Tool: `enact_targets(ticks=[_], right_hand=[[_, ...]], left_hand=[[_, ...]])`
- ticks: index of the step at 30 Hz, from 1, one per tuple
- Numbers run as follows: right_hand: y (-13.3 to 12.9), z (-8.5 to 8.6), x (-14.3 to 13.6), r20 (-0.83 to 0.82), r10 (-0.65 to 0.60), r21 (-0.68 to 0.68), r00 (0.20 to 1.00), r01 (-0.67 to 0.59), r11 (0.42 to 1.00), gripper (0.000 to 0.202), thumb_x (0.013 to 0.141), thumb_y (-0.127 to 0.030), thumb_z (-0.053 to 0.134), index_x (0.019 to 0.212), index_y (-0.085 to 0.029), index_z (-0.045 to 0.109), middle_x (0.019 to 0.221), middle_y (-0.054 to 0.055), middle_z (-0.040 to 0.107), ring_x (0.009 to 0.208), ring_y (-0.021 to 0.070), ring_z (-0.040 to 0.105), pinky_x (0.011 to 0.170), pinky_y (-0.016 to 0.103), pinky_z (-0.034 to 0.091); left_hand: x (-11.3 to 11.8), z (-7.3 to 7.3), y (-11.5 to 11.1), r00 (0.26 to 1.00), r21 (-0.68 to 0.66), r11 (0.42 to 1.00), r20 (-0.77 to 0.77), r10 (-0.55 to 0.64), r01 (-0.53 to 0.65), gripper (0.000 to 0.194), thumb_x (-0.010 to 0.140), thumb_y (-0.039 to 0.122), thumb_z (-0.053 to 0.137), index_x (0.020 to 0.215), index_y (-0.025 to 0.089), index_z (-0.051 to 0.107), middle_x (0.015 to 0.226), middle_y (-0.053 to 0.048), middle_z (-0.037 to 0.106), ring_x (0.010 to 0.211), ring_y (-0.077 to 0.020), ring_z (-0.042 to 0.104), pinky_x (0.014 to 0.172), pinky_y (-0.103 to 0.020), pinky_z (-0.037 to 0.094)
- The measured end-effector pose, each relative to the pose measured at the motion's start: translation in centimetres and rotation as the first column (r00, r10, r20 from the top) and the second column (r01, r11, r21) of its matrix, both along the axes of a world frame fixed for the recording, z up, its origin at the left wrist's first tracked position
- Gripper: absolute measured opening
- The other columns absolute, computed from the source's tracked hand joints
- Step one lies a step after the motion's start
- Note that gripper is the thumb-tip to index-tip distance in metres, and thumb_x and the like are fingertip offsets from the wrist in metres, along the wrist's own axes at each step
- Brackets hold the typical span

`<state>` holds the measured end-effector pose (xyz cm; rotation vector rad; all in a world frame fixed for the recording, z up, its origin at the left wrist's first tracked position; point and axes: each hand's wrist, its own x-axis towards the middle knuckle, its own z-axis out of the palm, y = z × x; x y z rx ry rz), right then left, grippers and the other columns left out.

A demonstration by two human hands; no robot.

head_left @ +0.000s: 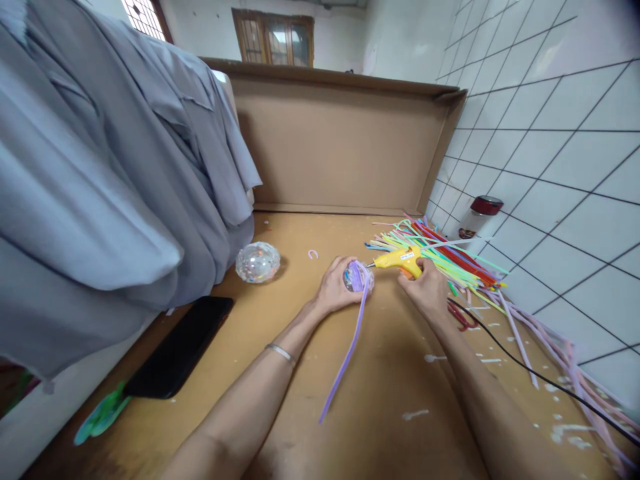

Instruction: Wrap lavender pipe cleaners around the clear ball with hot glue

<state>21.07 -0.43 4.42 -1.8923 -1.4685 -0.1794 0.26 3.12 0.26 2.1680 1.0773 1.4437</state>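
Note:
My left hand (336, 285) is wrapped round a small clear faceted ball (369, 285), partly hidden by the fingers. Purple pipe cleaners (355, 277) cover part of the ball, and one long purple strand (350, 357) trails from it down across the table. In my right hand (425, 288) is a yellow hot glue gun (399, 259), pointing left. Its metal nozzle meets the purple strands at the top of the ball, though I cannot tell whether it touches them. A second clear faceted bowl or ball (257, 262) sits apart, to the left.
Many coloured pipe cleaners (440, 250) lie at the right with red-handled scissors (463, 315). A black cord (530, 367) crosses the right side. A lidded jar (477, 217) stands by the tiled wall. A black phone (180, 347) lies left, near grey cloth (125, 167). Cardboard (340, 143) stands behind.

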Motion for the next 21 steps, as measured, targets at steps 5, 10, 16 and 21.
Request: enact_targets(ticks=[5,10,16,21], right_hand=[[0.05,-0.14,-0.34,-0.018,0.007,0.010,1.000,-0.007,1.000,0.048,0.064,-0.049,0.054,0.099,-0.017,0.061,0.078,0.010,0.066,0.073,0.0268,0.059,0.062,0.033,0.040],[0.08,-0.32,-0.61,-0.021,0.008,0.038,1.000,-0.007,0.999,0.048,0.064,-0.051,0.054,0.098,-0.017,0.060,0.077,0.009,0.066,0.070,0.0266,0.059,0.060,0.032,0.039],[0.18,-0.65,-0.51,-0.012,0.046,0.082,0.999,-0.045,0.996,0.046,0.064,-0.052,0.053,0.094,-0.017,0.060,0.071,0.008,0.064,0.063,0.0240,0.056,0.057,0.031,0.037],[0.30,-0.70,-0.26,-0.012,0.078,0.124,0.997,-0.076,0.989,0.045,0.064,-0.053,0.052,0.091,-0.018,0.060,0.074,0.008,0.064,0.064,0.0234,0.055,0.058,0.031,0.038]], left_hand=[[-0.02,0.10,-0.05,0.999,-0.003,1.000,-0.022,-0.024,0.024,0.072,0.052,0.036,0.081,0.116,0.015,0.055,0.116,-0.012,0.060,0.108,-0.0271,0.059,0.098,-0.041,0.049],[0.00,0.13,-0.08,0.999,0.002,0.999,-0.026,-0.048,0.048,0.072,0.053,0.036,0.081,0.117,0.017,0.054,0.116,-0.012,0.060,0.108,-0.0271,0.059,0.098,-0.041,0.049],[-0.02,0.17,-0.10,0.997,0.015,0.997,-0.034,-0.074,0.074,0.072,0.053,0.035,0.081,0.118,0.016,0.055,0.117,-0.012,0.059,0.109,-0.0274,0.058,0.099,-0.041,0.048],[-0.03,0.26,-0.10,0.997,0.010,0.998,-0.039,-0.067,0.067,0.073,0.053,0.037,0.081,0.117,0.015,0.055,0.115,-0.012,0.060,0.108,-0.0272,0.059,0.098,-0.041,0.049]])
